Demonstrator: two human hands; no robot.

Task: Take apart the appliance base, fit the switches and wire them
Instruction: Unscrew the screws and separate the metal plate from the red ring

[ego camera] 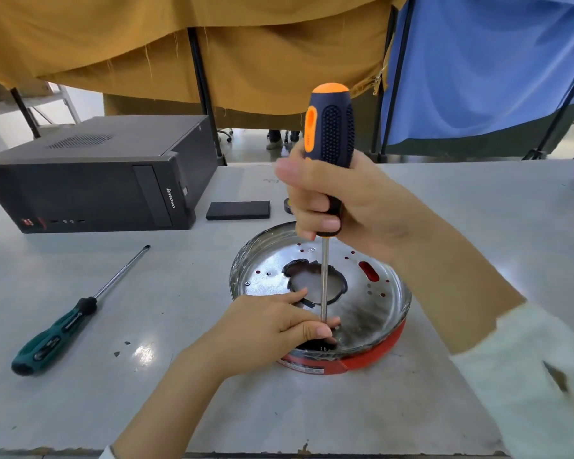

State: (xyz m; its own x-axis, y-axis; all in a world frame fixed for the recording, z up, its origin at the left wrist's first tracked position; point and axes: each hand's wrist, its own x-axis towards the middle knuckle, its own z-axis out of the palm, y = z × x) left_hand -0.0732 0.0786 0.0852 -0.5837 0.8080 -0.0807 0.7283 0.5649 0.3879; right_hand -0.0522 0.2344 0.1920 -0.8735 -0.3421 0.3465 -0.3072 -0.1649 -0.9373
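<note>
My right hand (338,197) is wrapped round the orange-and-black screwdriver (328,154). My left hand (272,323) pinches its tip. Beneath both sits the round steel appliance base with red rim (375,356): light, stiff, slippery (likely sharp-edged); grip the rim.

Bright, even overhead light. A glare spot sits on the bench (143,352) toward its near-left corner. Shadows are soft. Wide-angle distortion bends the edges; the near sleeve (540,376) is blurred.

Wide bare worktop (478,207) to the right; left side blocked by green screwdriver (63,326) and computer case (90,180).
</note>
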